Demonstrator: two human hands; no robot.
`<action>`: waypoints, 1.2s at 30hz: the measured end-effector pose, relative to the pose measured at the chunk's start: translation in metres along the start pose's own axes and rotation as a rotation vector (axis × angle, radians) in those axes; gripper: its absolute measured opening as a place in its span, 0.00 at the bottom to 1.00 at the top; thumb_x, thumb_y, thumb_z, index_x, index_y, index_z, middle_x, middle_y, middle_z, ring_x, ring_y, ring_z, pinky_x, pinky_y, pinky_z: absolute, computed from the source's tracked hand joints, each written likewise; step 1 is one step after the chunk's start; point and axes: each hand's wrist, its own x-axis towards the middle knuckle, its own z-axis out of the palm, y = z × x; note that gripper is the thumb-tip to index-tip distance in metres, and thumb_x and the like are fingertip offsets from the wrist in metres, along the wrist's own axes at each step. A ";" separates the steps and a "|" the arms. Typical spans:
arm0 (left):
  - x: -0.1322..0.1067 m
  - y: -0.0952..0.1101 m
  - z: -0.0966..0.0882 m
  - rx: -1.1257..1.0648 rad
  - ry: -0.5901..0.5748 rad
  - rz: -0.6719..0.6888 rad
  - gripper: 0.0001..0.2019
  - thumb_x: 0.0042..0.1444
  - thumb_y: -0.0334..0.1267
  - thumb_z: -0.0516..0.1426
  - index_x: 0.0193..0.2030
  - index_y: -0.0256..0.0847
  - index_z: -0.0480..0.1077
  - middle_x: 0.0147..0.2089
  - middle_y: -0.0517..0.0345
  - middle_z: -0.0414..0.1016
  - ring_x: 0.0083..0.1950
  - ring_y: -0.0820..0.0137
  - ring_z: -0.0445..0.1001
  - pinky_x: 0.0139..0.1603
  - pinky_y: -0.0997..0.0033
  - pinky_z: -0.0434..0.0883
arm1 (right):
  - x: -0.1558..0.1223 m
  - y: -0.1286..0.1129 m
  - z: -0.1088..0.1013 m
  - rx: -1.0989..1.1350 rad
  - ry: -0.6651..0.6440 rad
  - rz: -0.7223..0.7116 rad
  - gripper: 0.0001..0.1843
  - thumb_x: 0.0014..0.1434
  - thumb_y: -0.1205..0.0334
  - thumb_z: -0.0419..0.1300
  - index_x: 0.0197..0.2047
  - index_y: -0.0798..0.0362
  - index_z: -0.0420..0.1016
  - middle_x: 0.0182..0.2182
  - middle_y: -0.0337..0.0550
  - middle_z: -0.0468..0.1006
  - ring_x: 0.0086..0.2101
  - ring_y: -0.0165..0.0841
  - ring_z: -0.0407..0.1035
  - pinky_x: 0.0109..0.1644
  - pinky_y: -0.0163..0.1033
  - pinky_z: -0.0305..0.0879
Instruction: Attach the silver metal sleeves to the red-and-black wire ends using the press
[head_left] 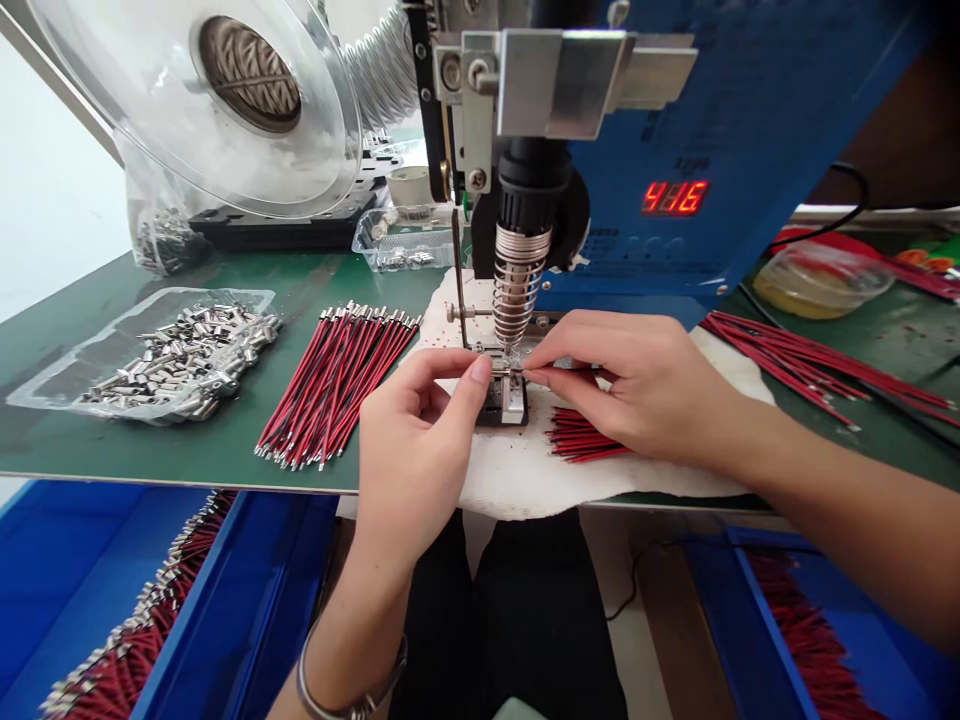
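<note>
My left hand [416, 430] is closed at the left side of a small metal fixture [513, 398]. What lies between its thumb and index finger is too small to make out. From the other side, my right hand [637, 385] pinches a thin dark wire [587, 371], its end at the fixture. Directly above the fixture is the spring-wrapped tip [517, 285] of a soldering machine [645, 130]. Below my right hand, short red and black wires [577, 435] lie on a white cloth [517, 480].
On the left stand a tray of metal caps [37, 388] and a bundle of red-black wires [337, 385]. More wires [795, 365] lie on the right. A clear fume hood [150, 90] is at the back left. Blue bins [277, 580] with wires sit below the table edge.
</note>
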 end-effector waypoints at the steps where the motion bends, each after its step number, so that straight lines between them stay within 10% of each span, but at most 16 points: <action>1: 0.000 0.001 0.000 -0.008 0.002 -0.002 0.09 0.60 0.45 0.65 0.38 0.43 0.80 0.38 0.56 0.81 0.36 0.70 0.76 0.32 0.74 0.68 | 0.000 0.000 0.000 0.001 -0.001 0.001 0.08 0.67 0.70 0.58 0.40 0.51 0.77 0.37 0.41 0.83 0.37 0.33 0.77 0.37 0.38 0.68; 18: 0.001 0.010 0.002 -0.047 0.035 0.001 0.11 0.66 0.38 0.59 0.31 0.39 0.74 0.22 0.64 0.63 0.23 0.76 0.60 0.29 0.76 0.66 | 0.000 0.000 0.000 -0.004 -0.012 0.010 0.08 0.67 0.70 0.57 0.40 0.51 0.77 0.36 0.41 0.82 0.36 0.34 0.76 0.40 0.39 0.69; 36: 0.001 0.010 0.000 -0.030 -0.006 0.007 0.13 0.66 0.42 0.59 0.30 0.41 0.74 0.29 0.58 0.74 0.29 0.72 0.70 0.31 0.72 0.68 | 0.000 -0.003 -0.001 0.000 -0.032 0.059 0.10 0.68 0.68 0.56 0.39 0.47 0.78 0.36 0.41 0.82 0.36 0.36 0.76 0.39 0.41 0.69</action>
